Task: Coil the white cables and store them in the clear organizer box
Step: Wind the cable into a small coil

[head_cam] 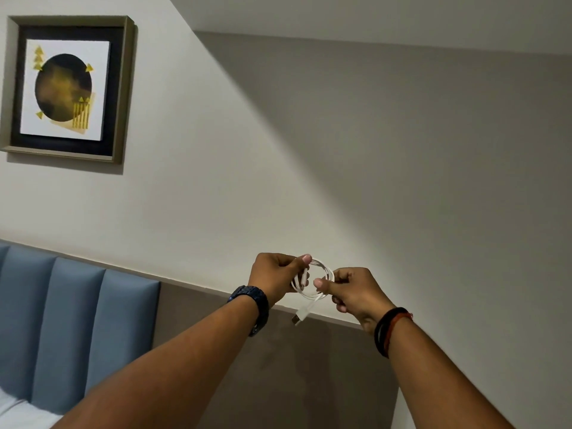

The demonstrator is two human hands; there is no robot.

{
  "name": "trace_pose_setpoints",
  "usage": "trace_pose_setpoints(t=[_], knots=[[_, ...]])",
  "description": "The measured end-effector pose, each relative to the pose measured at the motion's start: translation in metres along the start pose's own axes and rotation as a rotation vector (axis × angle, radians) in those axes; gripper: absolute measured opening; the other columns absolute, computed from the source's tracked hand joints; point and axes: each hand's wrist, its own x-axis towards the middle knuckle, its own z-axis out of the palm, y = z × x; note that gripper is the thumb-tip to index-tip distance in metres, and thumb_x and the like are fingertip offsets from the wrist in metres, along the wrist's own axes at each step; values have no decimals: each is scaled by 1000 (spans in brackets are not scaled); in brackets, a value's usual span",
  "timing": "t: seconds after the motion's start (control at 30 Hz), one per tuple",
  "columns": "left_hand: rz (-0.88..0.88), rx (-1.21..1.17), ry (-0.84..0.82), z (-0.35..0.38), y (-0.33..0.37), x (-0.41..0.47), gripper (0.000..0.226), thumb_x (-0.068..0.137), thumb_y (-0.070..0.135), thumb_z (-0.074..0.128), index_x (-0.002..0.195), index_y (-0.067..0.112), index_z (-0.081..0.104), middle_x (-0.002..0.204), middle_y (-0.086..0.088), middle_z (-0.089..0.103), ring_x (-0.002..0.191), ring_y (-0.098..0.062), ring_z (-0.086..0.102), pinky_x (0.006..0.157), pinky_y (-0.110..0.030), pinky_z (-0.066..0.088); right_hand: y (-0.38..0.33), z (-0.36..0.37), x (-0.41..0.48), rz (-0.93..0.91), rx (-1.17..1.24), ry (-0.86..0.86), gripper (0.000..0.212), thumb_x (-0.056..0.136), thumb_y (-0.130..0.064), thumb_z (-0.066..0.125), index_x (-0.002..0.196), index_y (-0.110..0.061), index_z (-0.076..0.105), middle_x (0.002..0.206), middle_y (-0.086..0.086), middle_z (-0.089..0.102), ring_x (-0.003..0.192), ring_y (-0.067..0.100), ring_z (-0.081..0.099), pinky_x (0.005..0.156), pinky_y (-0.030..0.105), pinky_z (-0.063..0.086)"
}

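I see one white cable [312, 281], wound into a small ring of several loops and held up in the air in the lower middle of the frame, in front of the wall. One end hangs free below the ring and carries a white USB plug [299, 316] with a metal tip. I count one plug only; the other end is lost among the loops and fingers.

Two hands hold the ring. My left hand [275, 278] pinches the left side of the coil, the thumb laid over the loops and the other fingers curled behind them. My right hand [353, 291] pinches the right side, thumb tip pressed onto the strands and the remaining fingers folded in.

On the left wrist sits one dark blue watch [255, 306] with a link band; I cannot read its face. On the right wrist I count one black band [385, 328] and one red thread beside it.

Further out, at the lower left of the frame, a blue padded headboard [77, 329] shows three upright panels, with a strip of white bedding [18, 414] in the corner. At the upper left hangs one framed picture [66, 88]: a dark circle with gold triangles. No writing can be read anywhere.
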Motion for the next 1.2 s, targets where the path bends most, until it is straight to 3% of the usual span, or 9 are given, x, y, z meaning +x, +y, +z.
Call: trace_pose_setpoints(t=[0.07, 0.17, 0.33, 0.5, 0.63, 0.73, 0.87, 1.0, 1.2], knots=[[10, 25, -8, 1, -2, 0, 24, 81, 31, 69, 75, 8, 75, 71, -9, 74, 67, -22, 72, 66, -32, 61, 0, 0, 1, 8, -63, 39, 20, 76, -8, 76, 63, -4, 61, 58, 9, 53, 49, 17, 46, 49, 27, 45], [16, 24, -7, 3, -4, 1, 24, 82, 29, 69, 72, 8, 74, 71, -11, 74, 65, -23, 72, 67, -34, 61, -1, 2, 3, 50, -71, 80, 14, 72, -2, 77, 81, 3, 68, 70, 12, 66, 56, 18, 61, 66, 32, 60], [16, 0, 24, 4, -5, 1, 21, 82, 28, 68, 70, 13, 74, 70, -9, 74, 65, -23, 72, 63, -31, 61, -6, 0, 1, 57, -14, 73, 26, 70, 8, 76, 93, 6, 65, 86, 20, 67, 72, 27, 68, 70, 34, 61], [13, -2, 34, 0, -3, 5, 21, 83, 28, 67, 72, 12, 73, 71, -10, 74, 64, -22, 71, 65, -32, 60, -6, -4, -3, -46, -132, 14, 22, 78, 4, 70, 100, -3, 68, 78, 7, 70, 68, 13, 63, 58, 19, 50], [10, -4, 48, -2, -1, 5, 23, 84, 28, 66, 74, 9, 73, 73, -12, 73, 64, -23, 70, 68, -34, 61, -3, -5, -2, -115, -199, 44, 25, 79, -2, 71, 102, -11, 72, 90, 8, 75, 85, 17, 68, 82, 27, 50], [-1, -25, 42, -1, 0, 4, 24, 85, 26, 65, 78, 5, 73, 72, -13, 72, 65, -24, 69, 69, -35, 61, 0, -2, -1, -112, -187, 95, 25, 80, -4, 71, 103, -12, 73, 86, 11, 75, 76, 18, 66, 84, 34, 53], [7, -32, 30, 1, 0, 1, 23, 86, 26, 64, 75, 9, 73, 69, -8, 70, 62, -21, 67, 64, -31, 60, 1, 1, 1, -65, -41, 173, 25, 77, 3, 71, 99, -10, 74, 100, 12, 71, 98, 25, 66, 95, 42, 52], [32, -6, 29, 6, -1, -1, 22, 85, 27, 65, 74, 10, 73, 70, -8, 71, 63, -22, 67, 68, -34, 60, -4, 6, -1, 41, 275, 161, 28, 79, 16, 60, 74, -9, 70, 86, 15, 71, 86, 25, 68, 82, 36, 57], [96, 93, 19, 7, -4, -2, 21, 85, 29, 65, 77, 12, 74, 74, -9, 74, 71, -26, 70, 73, -37, 60, -10, 3, -4, 201, 481, 128, 19, 80, 20, 52, 85, 7, 64, 77, 17, 67, 73, 25, 66, 69, 35, 55]])
